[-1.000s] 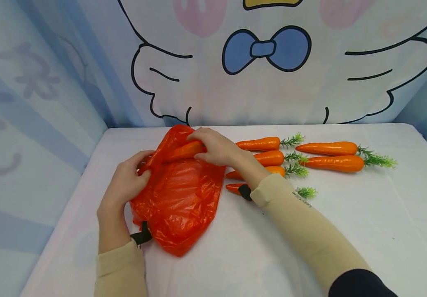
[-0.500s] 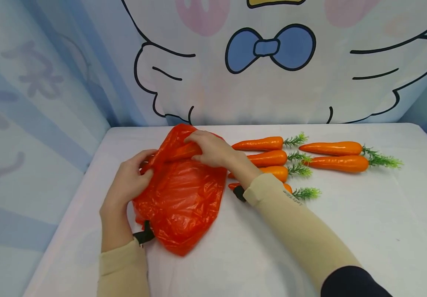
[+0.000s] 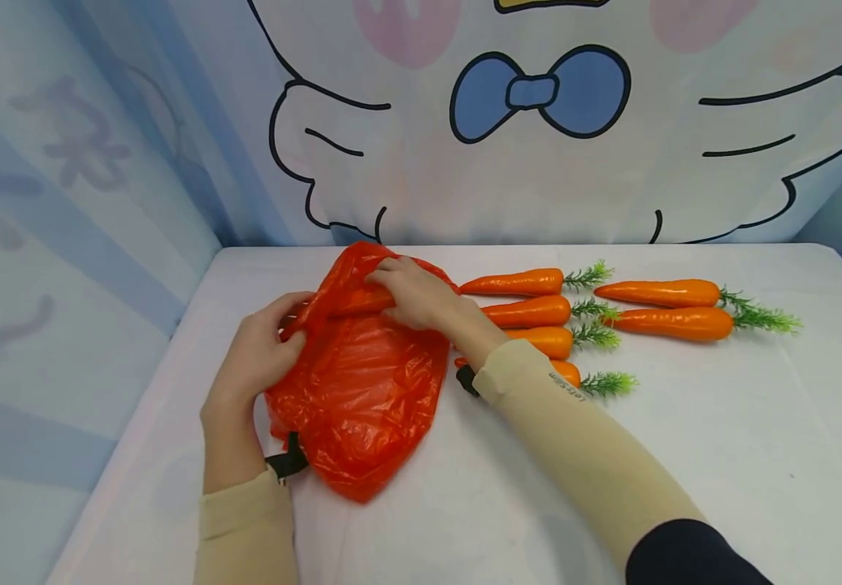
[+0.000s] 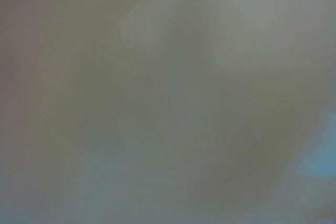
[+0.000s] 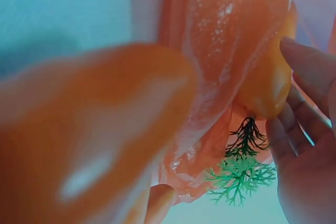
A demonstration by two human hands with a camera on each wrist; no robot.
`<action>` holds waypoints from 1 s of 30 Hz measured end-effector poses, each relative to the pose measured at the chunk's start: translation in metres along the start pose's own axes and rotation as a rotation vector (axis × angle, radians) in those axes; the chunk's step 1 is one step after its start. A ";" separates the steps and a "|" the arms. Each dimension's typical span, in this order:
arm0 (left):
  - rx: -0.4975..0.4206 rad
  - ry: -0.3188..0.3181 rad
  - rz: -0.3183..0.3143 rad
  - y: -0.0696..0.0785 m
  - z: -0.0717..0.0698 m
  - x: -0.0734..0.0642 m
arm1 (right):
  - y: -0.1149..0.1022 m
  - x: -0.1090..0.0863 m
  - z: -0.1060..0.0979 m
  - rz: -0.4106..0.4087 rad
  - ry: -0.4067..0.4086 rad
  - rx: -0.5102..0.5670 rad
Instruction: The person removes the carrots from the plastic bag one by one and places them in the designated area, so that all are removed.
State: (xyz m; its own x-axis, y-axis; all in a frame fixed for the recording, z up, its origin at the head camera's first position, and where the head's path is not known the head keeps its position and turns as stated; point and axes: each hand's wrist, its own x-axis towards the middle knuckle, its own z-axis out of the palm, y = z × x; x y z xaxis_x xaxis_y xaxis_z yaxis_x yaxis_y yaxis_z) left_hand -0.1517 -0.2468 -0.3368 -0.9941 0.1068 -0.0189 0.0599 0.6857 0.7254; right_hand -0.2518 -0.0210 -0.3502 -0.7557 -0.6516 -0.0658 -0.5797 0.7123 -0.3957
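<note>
A red plastic bag [image 3: 362,390] lies on the table in the head view, its mouth toward the back. My left hand [image 3: 256,345] grips the bag's left edge between thumb and fingers. At the mouth, my right hand [image 3: 417,296] holds an orange carrot [image 3: 358,304], the far part of which is covered by the red film. The right wrist view shows the carrot's thick end [image 5: 275,85] between thumb and fingers, with its green leaves [image 5: 241,174] hanging below. Only a blur fills the left wrist view.
Several carrots with green tops, such as the back one [image 3: 516,282], lie in a column right of the bag, partly under the right forearm. Two more carrots [image 3: 673,322] lie farther right. A printed curtain [image 3: 523,179] stands behind the white table [image 3: 743,422].
The right hand has moved slightly left and pushed the carrot deeper under the red film. The left hand keeps its grip on the bag. The head view has shifted a little.
</note>
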 end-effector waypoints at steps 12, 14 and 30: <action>-0.006 0.002 0.005 0.001 0.000 0.000 | 0.000 0.001 0.009 0.017 -0.069 -0.040; -0.001 0.004 0.009 0.001 0.000 0.001 | 0.000 0.001 0.009 0.016 -0.068 -0.040; -0.003 0.002 -0.011 0.001 -0.001 0.000 | -0.007 -0.010 -0.009 -0.015 -0.019 -0.098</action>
State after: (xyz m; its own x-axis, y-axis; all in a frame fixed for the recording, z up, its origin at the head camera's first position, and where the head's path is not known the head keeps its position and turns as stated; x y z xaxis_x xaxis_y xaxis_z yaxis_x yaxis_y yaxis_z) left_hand -0.1522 -0.2468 -0.3356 -0.9949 0.0974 -0.0253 0.0485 0.6847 0.7272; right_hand -0.2428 -0.0177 -0.3384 -0.7414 -0.6664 -0.0787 -0.6184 0.7240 -0.3056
